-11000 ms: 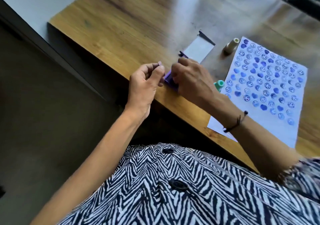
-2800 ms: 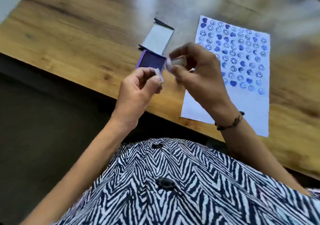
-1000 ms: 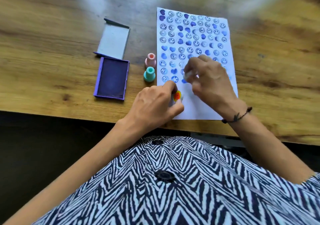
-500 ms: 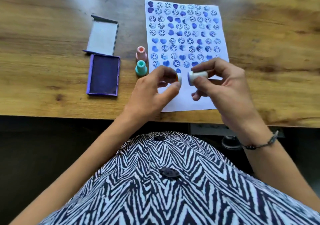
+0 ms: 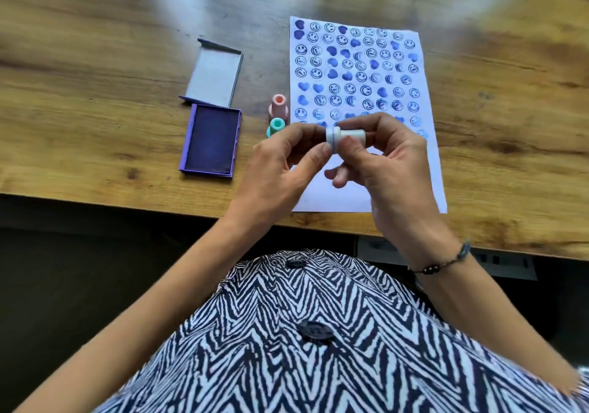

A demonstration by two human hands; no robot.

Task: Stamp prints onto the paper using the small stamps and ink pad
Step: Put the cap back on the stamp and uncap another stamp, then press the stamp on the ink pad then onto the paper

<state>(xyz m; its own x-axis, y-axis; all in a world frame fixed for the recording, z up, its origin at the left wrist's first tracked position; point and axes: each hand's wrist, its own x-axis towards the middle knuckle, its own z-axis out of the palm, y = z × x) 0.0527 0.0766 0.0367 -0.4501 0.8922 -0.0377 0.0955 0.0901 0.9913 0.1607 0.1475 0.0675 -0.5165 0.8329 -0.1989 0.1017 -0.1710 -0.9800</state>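
A white stamp (image 5: 344,135) is being gripped sideways by the right hand (image 5: 385,170) above the paper (image 5: 424,170), its cap end being pinched by the left hand (image 5: 283,164). Wet ink is likely being risked on fingers, smudging prints.

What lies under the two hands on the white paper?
Under the left hand and right hand, the white stamped paper sheet shows bare. Any prints directly beneath the hands are hidden.
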